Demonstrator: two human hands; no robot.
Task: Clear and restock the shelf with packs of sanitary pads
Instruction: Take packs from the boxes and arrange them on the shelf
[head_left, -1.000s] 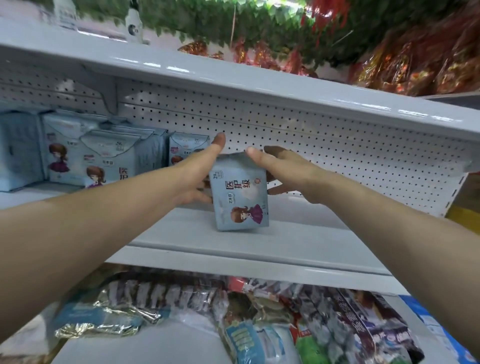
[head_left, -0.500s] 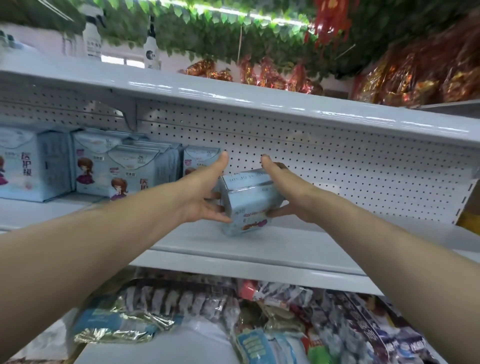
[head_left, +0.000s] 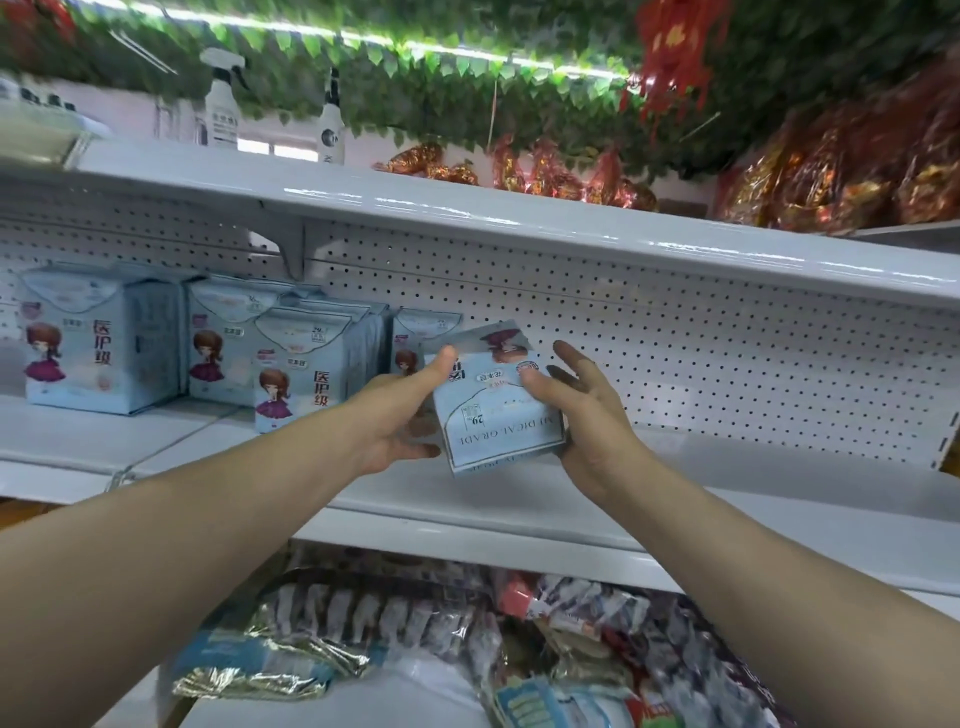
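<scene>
Fingers of the right hand spread behind the pack of pads, with the thumb pressing its front. The left hand pinches the opposite edge, thumb on the top corner. The pack is held tilted and upside down between them, over the white shelf. To the left, other packs stand upright before the pegboard.
</scene>
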